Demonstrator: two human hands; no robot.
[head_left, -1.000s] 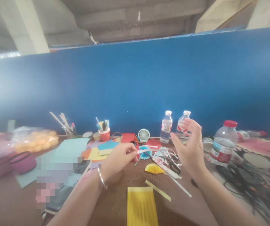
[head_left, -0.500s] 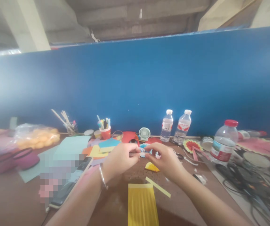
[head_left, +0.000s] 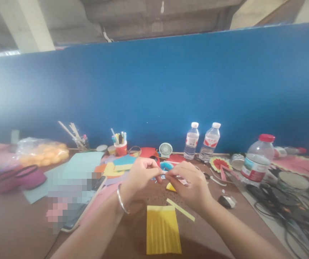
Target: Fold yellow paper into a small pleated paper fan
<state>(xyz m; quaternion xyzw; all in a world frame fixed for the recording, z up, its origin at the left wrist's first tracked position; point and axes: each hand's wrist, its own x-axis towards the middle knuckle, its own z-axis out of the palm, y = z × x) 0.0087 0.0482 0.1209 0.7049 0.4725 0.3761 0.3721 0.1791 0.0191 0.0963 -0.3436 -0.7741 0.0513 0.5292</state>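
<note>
My left hand [head_left: 143, 177], with a silver bangle at its wrist, is closed in a pinch above the middle of the table. My right hand [head_left: 191, 184] pinches from the other side, and the fingertips nearly meet. Between them is a small pale strip [head_left: 163, 172], mostly covered by the fingers. Just behind lies a blue pleated paper piece [head_left: 166, 165]. Part of a yellow pleated piece [head_left: 170, 187] shows beside my right fingers. Closer to me lie a yellow sheet with creases [head_left: 163, 230] and a narrow pale yellow strip [head_left: 180, 210].
Pens fill a red cup [head_left: 121, 149] near a small white fan [head_left: 165, 149]. Two water bottles [head_left: 191, 141] stand by the blue partition [head_left: 154, 90]. A larger red-capped bottle [head_left: 258, 160] and dark cables [head_left: 275, 205] are at right. Coloured papers [head_left: 83, 165] and a phone-like device [head_left: 86, 207] lie left.
My right hand has rolled over slightly, so more of its back shows, and its fingers have come nearer my left fingertips. The view has shifted a little.
</note>
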